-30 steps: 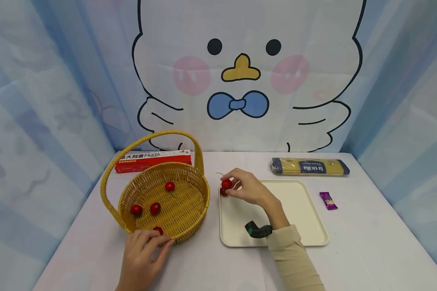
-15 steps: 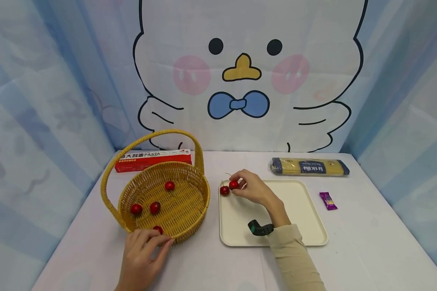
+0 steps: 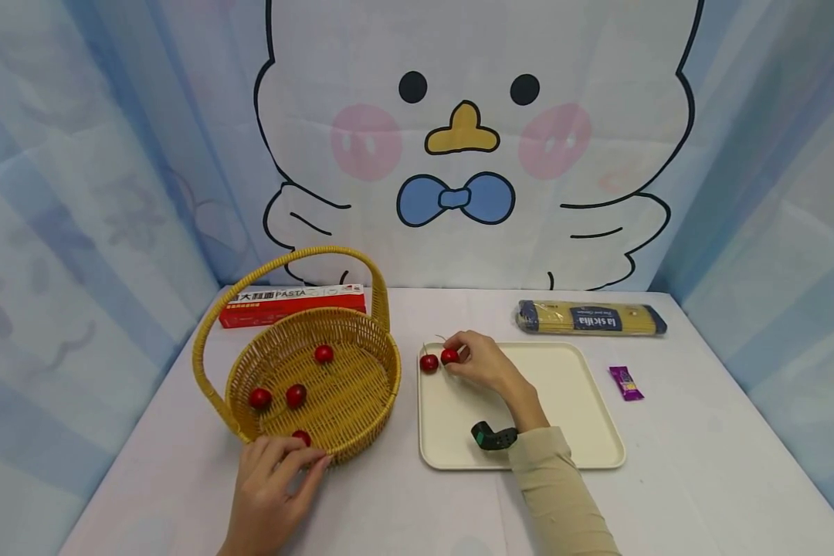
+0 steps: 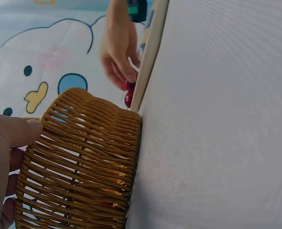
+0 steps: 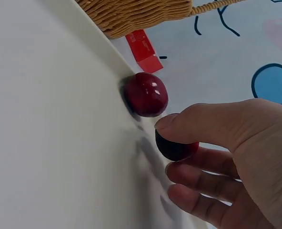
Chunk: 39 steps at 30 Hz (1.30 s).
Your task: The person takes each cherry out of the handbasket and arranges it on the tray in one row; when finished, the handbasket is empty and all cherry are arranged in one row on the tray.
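Observation:
My right hand (image 3: 484, 361) pinches a red cherry (image 3: 449, 356) between thumb and fingers, low over the back left of a cream tray (image 3: 514, 455). Just left of it, a second cherry (image 3: 428, 364) rests in the tray's corner, a small gap apart in the right wrist view. My left hand (image 3: 269, 486) grips the front rim of a yellow wicker basket (image 3: 350, 401), thumb outside as the left wrist view shows. Inside the basket lie several cherries (image 3: 296, 396); the one nearest my left fingers is partly hidden.
A red pasta box (image 3: 292, 306) lies behind the basket, whose tall handle (image 3: 306, 255) arches over it. Behind the tray is a packet of spaghetti (image 3: 591, 318). A small purple wrapped sweet (image 3: 626, 383) lies right of the tray. A printed curtain (image 3: 459, 247) closes off the back.
My right hand has moved slightly right and down with its cherry, away from the cherry in the tray's corner. The left hand keeps its place on the basket rim.

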Tool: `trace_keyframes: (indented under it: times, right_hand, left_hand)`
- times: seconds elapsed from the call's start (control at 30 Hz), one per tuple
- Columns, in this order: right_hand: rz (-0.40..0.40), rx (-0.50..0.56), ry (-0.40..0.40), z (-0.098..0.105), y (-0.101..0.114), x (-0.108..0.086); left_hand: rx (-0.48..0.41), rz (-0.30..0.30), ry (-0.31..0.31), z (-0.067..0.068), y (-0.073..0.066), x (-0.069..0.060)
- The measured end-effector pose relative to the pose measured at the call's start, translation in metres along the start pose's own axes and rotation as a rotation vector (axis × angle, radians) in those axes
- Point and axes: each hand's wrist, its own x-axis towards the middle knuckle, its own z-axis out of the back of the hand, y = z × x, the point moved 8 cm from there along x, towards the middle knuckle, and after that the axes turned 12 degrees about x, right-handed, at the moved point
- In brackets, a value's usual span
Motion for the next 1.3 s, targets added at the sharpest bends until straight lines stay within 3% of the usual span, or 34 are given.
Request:
trace_keyframes:
  times: [0.63, 0.87, 1.1, 1.3]
  right_hand:
    - [-0.026, -0.013, 0.020, 0.001, -0.006, -0.001]
    - [-0.033, -0.010, 0.016, 0.008, -0.002, -0.002]
    - [0.009, -0.003, -0.002, 0.016, 0.009, -0.006]
    - [0.112, -0.036, -0.021, 0.019, 0.037, -0.008]
  left_hand:
    - [-0.003, -0.025, -0.040, 0.002, -0.002, 0.001]
    - [0.007, -0.021, -0.029, 0.001, -0.001, 0.000]
    - [0.004, -0.014, -0.018, 0.002, -0.001, 0.000]
    - [-0.004, 0.003, 0.012, 0.000, 0.000, 0.000]
